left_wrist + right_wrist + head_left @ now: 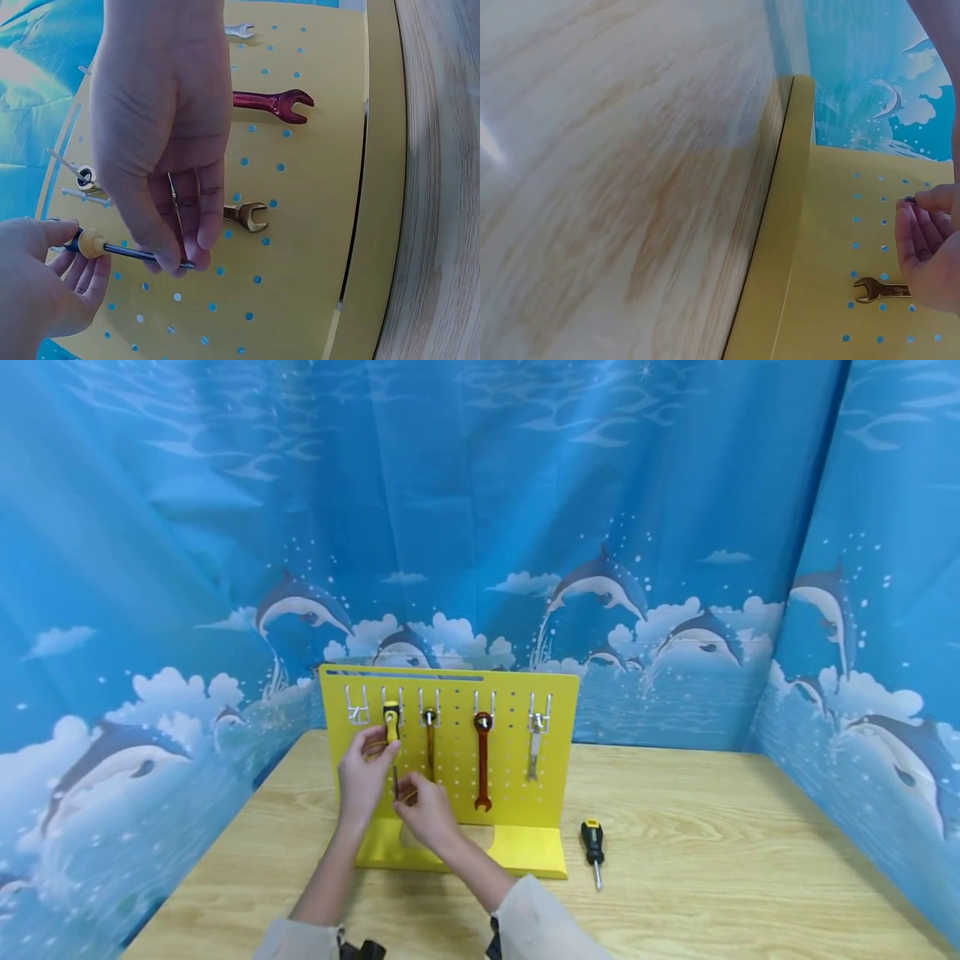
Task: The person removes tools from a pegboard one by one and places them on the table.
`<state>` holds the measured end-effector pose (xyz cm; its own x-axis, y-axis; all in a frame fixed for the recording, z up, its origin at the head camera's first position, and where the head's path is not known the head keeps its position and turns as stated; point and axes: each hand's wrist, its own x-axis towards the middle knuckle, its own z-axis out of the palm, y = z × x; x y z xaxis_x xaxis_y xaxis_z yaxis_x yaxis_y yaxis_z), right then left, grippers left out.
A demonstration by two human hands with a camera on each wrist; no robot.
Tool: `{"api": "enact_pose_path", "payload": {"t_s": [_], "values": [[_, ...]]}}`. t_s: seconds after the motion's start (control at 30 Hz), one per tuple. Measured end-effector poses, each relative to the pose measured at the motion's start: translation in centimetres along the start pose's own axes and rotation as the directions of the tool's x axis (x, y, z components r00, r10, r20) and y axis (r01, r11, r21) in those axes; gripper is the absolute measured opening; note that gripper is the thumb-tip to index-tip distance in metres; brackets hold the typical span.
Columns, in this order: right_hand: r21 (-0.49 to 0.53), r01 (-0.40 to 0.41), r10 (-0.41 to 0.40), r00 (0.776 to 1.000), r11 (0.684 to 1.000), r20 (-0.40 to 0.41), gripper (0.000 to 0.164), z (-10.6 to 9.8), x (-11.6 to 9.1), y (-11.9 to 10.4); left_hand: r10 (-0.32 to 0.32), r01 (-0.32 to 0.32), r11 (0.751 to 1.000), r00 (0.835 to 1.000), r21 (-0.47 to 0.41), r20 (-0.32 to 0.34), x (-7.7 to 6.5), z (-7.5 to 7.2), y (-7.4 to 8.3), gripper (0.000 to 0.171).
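A yellow-and-black screwdriver [392, 720] stands upright at the second hook of a yellow pegboard [457, 802], its shaft pointing down. My left hand [369, 770] grips it by the lower handle, thumb and fingers round the yellow part [92, 244]. Lower down, my right hand [427, 810] pinches the shaft near its tip [186, 265]. Just right of the screwdriver hangs a gold wrench [431, 745], its lower jaw end showing beside the right hand in the right wrist view.
A red wrench [483, 764] and a silver wrench [534, 752] hang further right on the board. The leftmost hook [357, 708] bears no tool. On the wooden table [712, 827], a black screwdriver [592, 842] lies right of the board's base. A blue dolphin curtain [480, 527] hangs behind.
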<state>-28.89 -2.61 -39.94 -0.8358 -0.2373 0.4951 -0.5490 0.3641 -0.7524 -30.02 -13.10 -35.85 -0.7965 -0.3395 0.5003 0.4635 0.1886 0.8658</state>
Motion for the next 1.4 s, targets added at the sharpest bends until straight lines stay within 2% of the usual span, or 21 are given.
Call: {"api": "enact_pose_path", "payload": {"t_s": [0.27, 0.33, 0.37, 0.5, 0.57, 0.83, 1.1, 1.27, 1.4], "values": [[0.021, 0.012, -0.013, 0.999, 1.000, 0.041, 0.015, -0.8, -0.8, -0.5, -0.035, 0.035, 0.999, 0.999, -0.007, 0.039, -0.6, -0.4, 0.8, 0.032], [0.030, 0.015, -0.017, 0.999, 0.999, 0.050, 0.015, -1.1, -1.0, -0.7, -0.042, 0.043, 0.999, 0.998, -0.005, 0.050, -1.1, -0.5, 2.1, 0.032], [0.030, 0.015, -0.017, 0.998, 0.999, 0.054, 0.015, -1.2, -1.1, -0.8, -0.047, 0.047, 0.999, 0.997, -0.004, 0.054, -1.1, -0.5, 2.2, 0.032], [0.042, 0.005, -0.009, 0.997, 0.999, 0.082, 0.016, -1.7, -1.6, -1.4, -0.071, 0.070, 0.997, 0.995, 0.010, 0.067, -1.4, -0.8, 2.7, 0.031], [0.050, -0.004, -0.001, 0.995, 0.999, 0.099, 0.016, -1.9, -1.8, -1.6, -0.079, 0.078, 0.997, 0.994, 0.009, 0.072, -1.2, -0.9, 2.0, 0.032], [0.108, -0.038, 0.020, 0.987, 0.993, 0.162, 0.018, -2.8, -2.5, -2.7, -0.108, 0.106, 0.994, 0.989, 0.024, 0.104, -1.7, -1.3, 3.0, 0.034], [0.137, -0.045, 0.021, 0.984, 0.990, 0.176, 0.016, -3.7, -3.3, -3.5, -0.146, 0.145, 0.989, 0.980, 0.013, 0.134, -2.3, -1.6, 4.0, 0.036], [0.137, -0.040, 0.015, 0.984, 0.990, 0.177, 0.017, -4.6, -4.0, -3.7, -0.139, 0.145, 0.989, 0.981, -0.034, 0.133, -3.1, -1.3, 4.8, 0.036], [0.137, -0.044, 0.019, 0.984, 0.990, 0.179, 0.019, -5.4, -4.5, -3.6, -0.108, 0.118, 0.991, 0.985, -0.066, 0.137, -3.7, -0.7, 5.1, 0.036]]}}
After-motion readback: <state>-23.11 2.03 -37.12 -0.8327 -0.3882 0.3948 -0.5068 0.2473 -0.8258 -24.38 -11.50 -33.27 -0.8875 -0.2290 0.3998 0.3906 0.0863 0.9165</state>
